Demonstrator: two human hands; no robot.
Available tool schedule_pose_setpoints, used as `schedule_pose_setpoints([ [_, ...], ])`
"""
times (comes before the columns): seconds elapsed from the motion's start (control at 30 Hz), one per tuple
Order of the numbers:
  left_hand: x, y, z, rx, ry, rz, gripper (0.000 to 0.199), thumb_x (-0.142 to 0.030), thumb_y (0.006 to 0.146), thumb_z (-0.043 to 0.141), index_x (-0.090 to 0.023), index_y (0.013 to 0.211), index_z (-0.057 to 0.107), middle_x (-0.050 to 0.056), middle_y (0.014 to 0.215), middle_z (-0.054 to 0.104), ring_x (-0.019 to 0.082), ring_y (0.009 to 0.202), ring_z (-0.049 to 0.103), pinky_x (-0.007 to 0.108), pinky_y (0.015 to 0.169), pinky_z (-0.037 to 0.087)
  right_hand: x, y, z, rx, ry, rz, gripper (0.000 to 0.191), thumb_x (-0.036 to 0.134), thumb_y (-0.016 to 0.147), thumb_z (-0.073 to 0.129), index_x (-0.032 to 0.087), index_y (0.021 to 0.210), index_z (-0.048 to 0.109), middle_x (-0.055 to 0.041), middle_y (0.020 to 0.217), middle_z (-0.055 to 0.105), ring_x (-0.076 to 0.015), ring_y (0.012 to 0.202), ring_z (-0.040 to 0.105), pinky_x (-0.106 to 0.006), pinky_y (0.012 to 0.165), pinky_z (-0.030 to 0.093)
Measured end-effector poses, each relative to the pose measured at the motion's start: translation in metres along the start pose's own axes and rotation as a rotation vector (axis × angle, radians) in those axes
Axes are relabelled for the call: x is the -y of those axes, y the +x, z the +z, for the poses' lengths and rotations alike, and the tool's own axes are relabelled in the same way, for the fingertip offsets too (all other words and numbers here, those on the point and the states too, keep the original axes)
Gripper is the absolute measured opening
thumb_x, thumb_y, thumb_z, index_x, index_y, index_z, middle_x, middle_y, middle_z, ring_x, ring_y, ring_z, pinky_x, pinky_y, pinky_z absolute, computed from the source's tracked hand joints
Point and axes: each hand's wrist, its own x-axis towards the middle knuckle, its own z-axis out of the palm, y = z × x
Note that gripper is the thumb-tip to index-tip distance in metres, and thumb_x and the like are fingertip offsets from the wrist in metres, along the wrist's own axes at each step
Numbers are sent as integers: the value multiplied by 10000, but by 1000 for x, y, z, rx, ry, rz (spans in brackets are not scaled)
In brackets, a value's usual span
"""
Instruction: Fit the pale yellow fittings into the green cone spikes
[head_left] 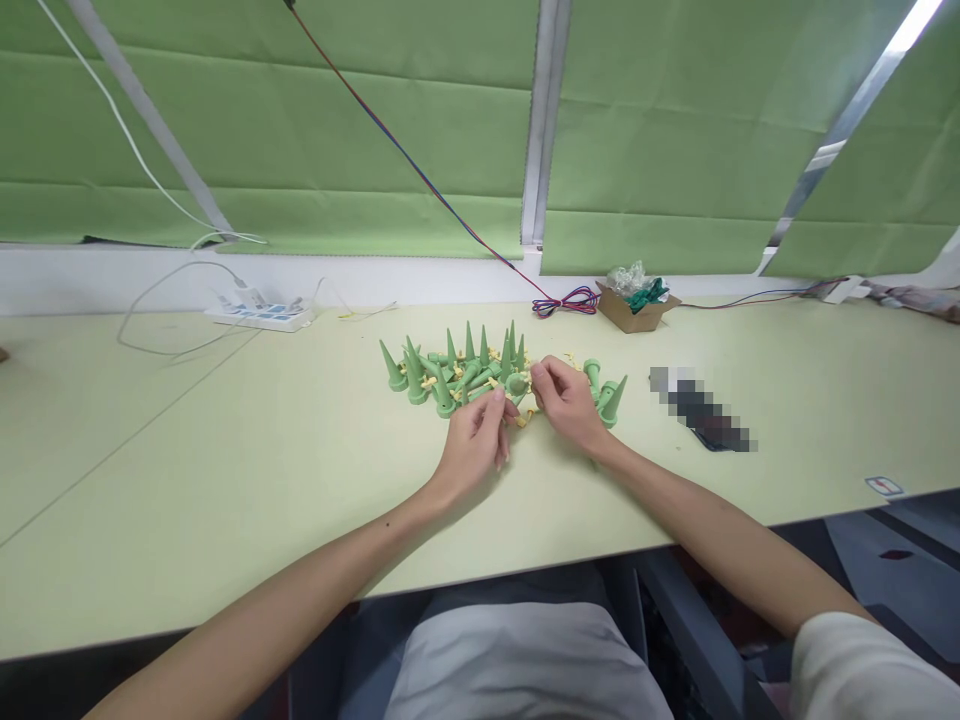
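Observation:
Several green cones [415,380] stand and lie in a loose pile at the middle of the table, with small yellow pieces [431,383] scattered among them. At the pile's front edge, my left hand [476,435] has its thumb and index finger pinched together; anything between them is too small to name. My right hand [566,398] is just to the right, fingers curled in a pinch, and what it holds is hidden. A yellow piece [521,421] shows between the hands. More green cones [613,402] are right of my right hand.
A small cardboard box [634,315] with plastic and green material stands behind the pile, beside a coiled red and blue cable [566,302]. A blurred dark object [705,412] lies at the right. At the back left is a white power strip [262,316] with cables.

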Motion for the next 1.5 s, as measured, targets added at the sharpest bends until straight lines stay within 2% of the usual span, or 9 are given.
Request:
schedule_pose_setpoints([
  [0.1, 1, 2, 1, 3, -83, -93, 538, -656, 927, 467, -172, 731, 594, 17, 541, 554, 120, 404, 510, 245, 370, 385, 2, -1, 0, 76, 12, -29, 436, 554, 976, 485, 214, 704, 455, 45, 568, 401, -112, 513, 365, -281, 512, 296],
  [0.23, 0, 2, 0, 20, -114, -117, 525, -671, 895, 515, -184, 710, 583, 10, 508, 538, 132, 408, 534, 240, 360, 387, 3, -1, -1, 128, 10, -41, 454, 585, 966, 483, 213, 705, 460, 37, 582, 432, -114, 525, 386, -278, 524, 316],
  [0.43, -1, 2, -1, 49, -98, -94, 477, -645, 902, 533, -190, 764, 568, -16, 482, 510, 124, 404, 523, 230, 373, 392, 0, 0, -2, 136, 14, -45, 422, 554, 964, 509, 209, 723, 478, 35, 601, 440, -114, 537, 392, -272, 528, 312],
  [0.57, -2, 1, -2, 30, -46, -69, 444, -615, 907, 552, -203, 748, 503, -40, 455, 481, 119, 392, 509, 227, 385, 375, 0, 0, -2, 140, 17, -59, 394, 520, 975, 506, 208, 736, 482, 39, 594, 429, -116, 532, 383, -276, 526, 299],
  [0.8, 0, 1, -3, 5, 62, 22, 365, -529, 859, 666, -210, 790, 501, -70, 432, 460, 109, 374, 449, 228, 410, 342, 3, 0, -3, 151, -25, -22, 490, 568, 995, 420, 222, 650, 381, 41, 540, 387, -119, 512, 353, -285, 523, 304],
  [0.9, -1, 1, -3, -31, 105, 56, 343, -492, 842, 692, -204, 783, 514, -60, 500, 489, 94, 396, 429, 227, 425, 327, 1, 0, -3, 155, -19, -24, 514, 561, 1004, 400, 224, 618, 361, 33, 519, 383, -125, 509, 355, -292, 524, 312],
  [1.07, -1, 1, -3, -84, 149, 137, 286, -417, 799, 739, -195, 803, 559, -14, 727, 593, 76, 456, 437, 229, 443, 323, -1, 1, -2, 158, -15, -12, 562, 583, 995, 388, 224, 565, 336, 24, 488, 366, -125, 487, 339, -295, 496, 287],
  [1.3, 3, 1, -3, -96, 183, 162, 294, -378, 817, 720, -208, 998, 561, -14, 777, 606, 81, 470, 460, 237, 466, 365, 0, 2, -1, 139, -27, -10, 554, 569, 991, 400, 224, 561, 335, 28, 474, 351, -120, 481, 324, -291, 487, 271],
  [1.5, 0, -2, 0, -81, 132, 142, 307, -402, 878, 653, -222, 1088, 522, -8, 850, 612, 72, 484, 506, 218, 465, 396, 1, 2, -1, 61, -14, 14, 545, 592, 991, 405, 222, 591, 370, 25, 497, 400, -120, 493, 361, -288, 511, 315],
])
